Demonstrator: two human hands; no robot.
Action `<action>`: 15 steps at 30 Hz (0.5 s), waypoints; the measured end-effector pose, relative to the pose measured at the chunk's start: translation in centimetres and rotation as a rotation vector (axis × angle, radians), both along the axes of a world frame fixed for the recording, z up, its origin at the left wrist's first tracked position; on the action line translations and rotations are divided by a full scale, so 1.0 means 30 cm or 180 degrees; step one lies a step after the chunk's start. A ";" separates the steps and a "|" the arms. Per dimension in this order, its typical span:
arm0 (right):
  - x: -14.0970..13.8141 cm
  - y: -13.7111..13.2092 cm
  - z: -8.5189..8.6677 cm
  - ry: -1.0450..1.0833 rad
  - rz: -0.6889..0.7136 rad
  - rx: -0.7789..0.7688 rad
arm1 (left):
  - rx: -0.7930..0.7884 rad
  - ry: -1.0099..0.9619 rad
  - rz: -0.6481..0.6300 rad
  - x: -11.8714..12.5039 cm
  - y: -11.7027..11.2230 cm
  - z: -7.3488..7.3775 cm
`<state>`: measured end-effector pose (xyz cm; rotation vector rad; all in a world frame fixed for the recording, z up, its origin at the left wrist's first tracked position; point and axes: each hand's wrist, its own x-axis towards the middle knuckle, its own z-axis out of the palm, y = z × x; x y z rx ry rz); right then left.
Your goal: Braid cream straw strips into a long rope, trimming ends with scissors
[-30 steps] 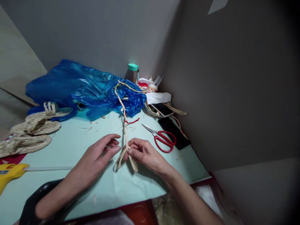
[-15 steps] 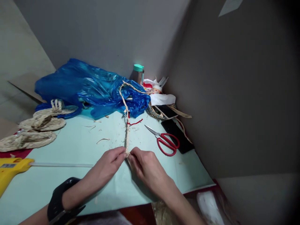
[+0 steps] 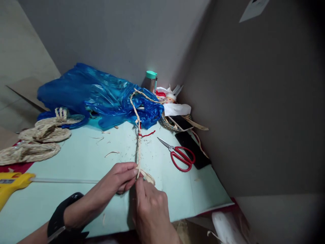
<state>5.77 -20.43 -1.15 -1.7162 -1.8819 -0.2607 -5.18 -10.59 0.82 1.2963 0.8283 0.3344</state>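
Note:
A pale braided straw cord (image 3: 139, 145) runs from the blue plastic bag down to my hands. My left hand (image 3: 125, 178), with a black band at its wrist, pinches the cord's near end between thumb and fingers. Just below it, my right hand (image 3: 152, 203) is closed on a strand of the same straw; its fingertips are partly hidden. A loose flat straw strand (image 3: 148, 176) sticks out to the right above my right hand. Farther up, a red thread (image 3: 148, 134) lies against the cord.
Red-handled scissors (image 3: 181, 157) and a black phone (image 3: 194, 149) lie to the right. A blue plastic bag (image 3: 83, 88) and a bottle with a teal lid (image 3: 151, 79) stand at the back. Woven straw sandals (image 3: 30, 152) and a yellow glue gun (image 3: 15, 184) are on the left.
My right hand has moved down and slightly left, below my left hand, and has turned. A flat straw strand now shows to the right of the cord. My left hand stays at the cord.

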 end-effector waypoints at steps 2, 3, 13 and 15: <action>0.016 -0.008 0.014 -0.0041 0.0120 -0.0088 | -0.0181 -0.0034 0.0086 0.001 -0.003 0.002; 0.028 -0.012 0.031 0.0029 0.0206 -0.0155 | -0.0176 -0.0019 0.0137 0.001 -0.003 0.004; 0.147 0.101 0.171 0.1821 0.0640 -0.1692 | 0.0367 -0.0091 0.0134 -0.009 0.018 -0.010; 0.150 0.129 0.147 0.2101 0.0819 -0.1963 | 0.0539 -0.0030 0.0044 -0.016 0.023 -0.018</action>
